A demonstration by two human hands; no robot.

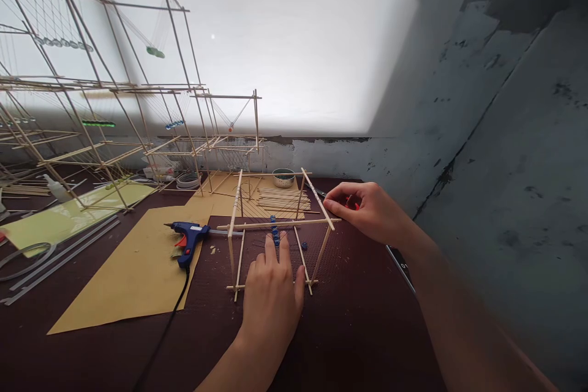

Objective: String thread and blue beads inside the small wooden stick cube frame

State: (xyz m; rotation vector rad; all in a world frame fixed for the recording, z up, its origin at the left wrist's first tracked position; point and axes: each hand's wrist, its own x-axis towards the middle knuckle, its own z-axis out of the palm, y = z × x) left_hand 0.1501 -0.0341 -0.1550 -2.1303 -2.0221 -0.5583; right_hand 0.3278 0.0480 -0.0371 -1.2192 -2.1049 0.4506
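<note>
A small cube frame of thin wooden sticks stands on the dark mat. My left hand lies flat inside the frame's base, fingers stretched toward a row of blue beads hanging there. My right hand is at the frame's far right corner, fingers curled round a small red-handled tool whose tip meets the upper stick.
A blue glue gun with a black cord lies on brown paper left of the frame. Loose sticks and a small metal bowl sit behind. Larger stick frames fill the back left. A grey wall is close on the right.
</note>
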